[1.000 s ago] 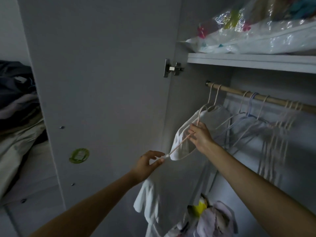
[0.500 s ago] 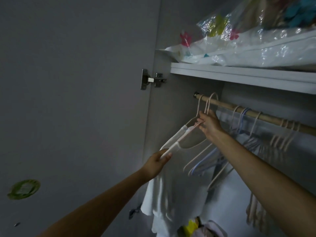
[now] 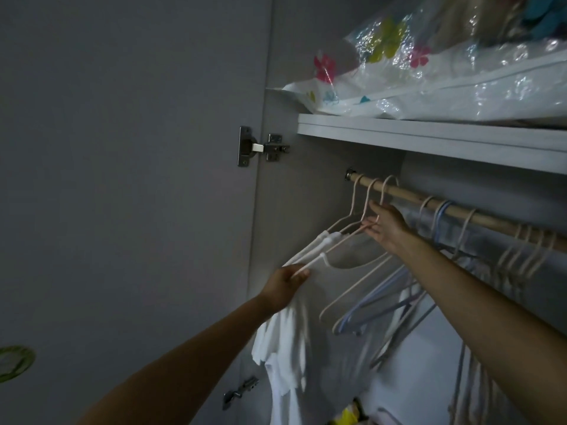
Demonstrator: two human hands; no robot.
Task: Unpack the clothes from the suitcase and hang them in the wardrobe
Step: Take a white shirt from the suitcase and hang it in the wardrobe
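Note:
A white top (image 3: 288,342) hangs on a pale pink hanger (image 3: 340,237) inside the wardrobe. The hanger's hook sits over the wooden rail (image 3: 460,210) near its left end. My left hand (image 3: 285,285) grips the hanger's left shoulder end together with the top's strap. My right hand (image 3: 385,225) is up by the hanger's neck, fingers pinching it just below the rail. Several bare pink and blue hangers (image 3: 377,296) hang to the right on the same rail. The suitcase is out of view.
The open wardrobe door (image 3: 129,179) fills the left, with a metal hinge (image 3: 260,147). A shelf (image 3: 429,139) above the rail carries clear plastic bags of bedding (image 3: 445,75). Colourful items (image 3: 349,415) lie low in the wardrobe.
Both hands have lifted the hanger with the white top up to the rail, and its hook now sits over the rail. My view has tilted up and closer.

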